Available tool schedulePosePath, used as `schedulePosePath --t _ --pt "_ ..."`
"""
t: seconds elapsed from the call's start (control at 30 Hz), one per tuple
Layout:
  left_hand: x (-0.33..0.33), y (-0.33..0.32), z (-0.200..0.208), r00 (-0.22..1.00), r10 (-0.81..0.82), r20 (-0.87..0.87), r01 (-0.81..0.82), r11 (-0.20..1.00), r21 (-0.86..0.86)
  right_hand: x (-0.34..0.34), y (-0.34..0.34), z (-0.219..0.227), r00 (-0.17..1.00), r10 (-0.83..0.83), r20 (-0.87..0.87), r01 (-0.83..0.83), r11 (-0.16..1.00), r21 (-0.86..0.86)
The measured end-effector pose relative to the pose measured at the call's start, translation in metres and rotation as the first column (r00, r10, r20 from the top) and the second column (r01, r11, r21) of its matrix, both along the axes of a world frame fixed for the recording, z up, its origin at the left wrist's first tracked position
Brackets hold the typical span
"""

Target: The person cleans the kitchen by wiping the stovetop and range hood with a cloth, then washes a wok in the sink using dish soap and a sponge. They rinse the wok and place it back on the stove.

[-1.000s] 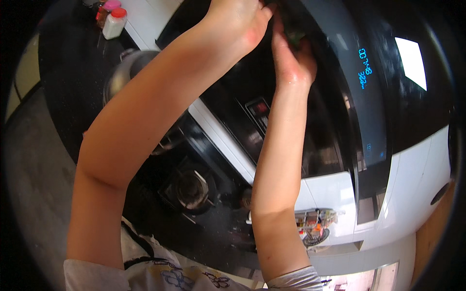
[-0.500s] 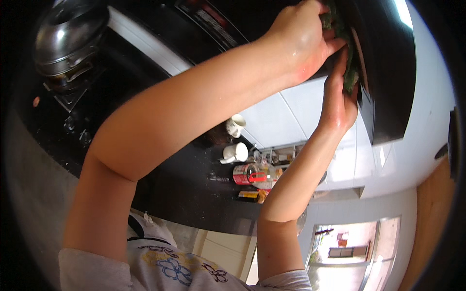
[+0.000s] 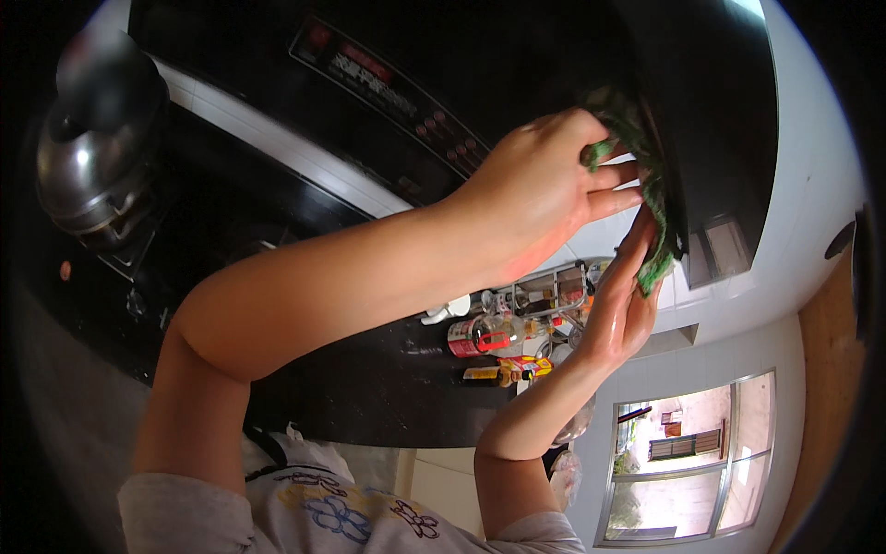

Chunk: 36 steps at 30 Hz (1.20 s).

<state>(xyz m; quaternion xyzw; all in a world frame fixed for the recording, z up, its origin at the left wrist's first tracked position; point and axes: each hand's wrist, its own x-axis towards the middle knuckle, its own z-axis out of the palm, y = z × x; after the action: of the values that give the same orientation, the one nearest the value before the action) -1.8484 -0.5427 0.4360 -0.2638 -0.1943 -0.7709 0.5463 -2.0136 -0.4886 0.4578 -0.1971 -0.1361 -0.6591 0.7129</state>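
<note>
We see the green cloth (image 3: 654,198) against the edge of the black hood (image 3: 724,120): the left hand (image 3: 543,177) grips its upper part with bent fingers, the right hand (image 3: 620,309) its lower end. We judge it light, soft and limp, best held bunched under spread fingers. Nearest the front edge of the worktop (image 3: 369,397) is a yellow-labelled bottle (image 3: 484,374), beside a red-handled bottle (image 3: 466,339); we cannot tell their contents. The domed lid hides those of the pot (image 3: 81,180).

Hands (image 3: 546,175) have worked along the hood (image 3: 729,129) to its end near the window (image 3: 683,462), way more of the cloth (image 3: 656,268) shows now, and the bottles (image 3: 473,337) have popped into view.
</note>
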Motion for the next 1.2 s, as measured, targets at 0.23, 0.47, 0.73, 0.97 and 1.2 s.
schedulePosePath --t 0.23,0.47,0.73,0.97,1.2 --pt "0.131 -0.01 0.003 0.998 -0.033 -0.051 0.04 0.99 0.136 0.123 -0.013 0.002 0.999 0.036 0.033 -0.037 0.999 0.031" --pt "0.263 -0.023 -0.002 0.993 0.075 -0.088 -0.071 0.996 0.058 0.255 -0.039 0.002 0.977 0.165 0.134 -0.182 0.975 0.127" --pt "0.395 -0.03 -0.01 0.956 0.218 -0.194 -0.227 0.974 -0.024 0.393 -0.067 0.007 0.925 0.369 0.094 -0.378 0.919 0.109" --pt "0.474 -0.023 -0.006 0.823 0.553 -0.131 -0.547 0.833 0.084 0.481 -0.102 0.01 0.856 0.517 -0.001 -0.512 0.847 0.144" --pt "0.452 -0.01 -0.006 0.862 0.501 -0.078 -0.498 0.865 0.057 0.464 -0.074 0.005 0.95 0.272 -0.151 -0.248 0.956 0.156"
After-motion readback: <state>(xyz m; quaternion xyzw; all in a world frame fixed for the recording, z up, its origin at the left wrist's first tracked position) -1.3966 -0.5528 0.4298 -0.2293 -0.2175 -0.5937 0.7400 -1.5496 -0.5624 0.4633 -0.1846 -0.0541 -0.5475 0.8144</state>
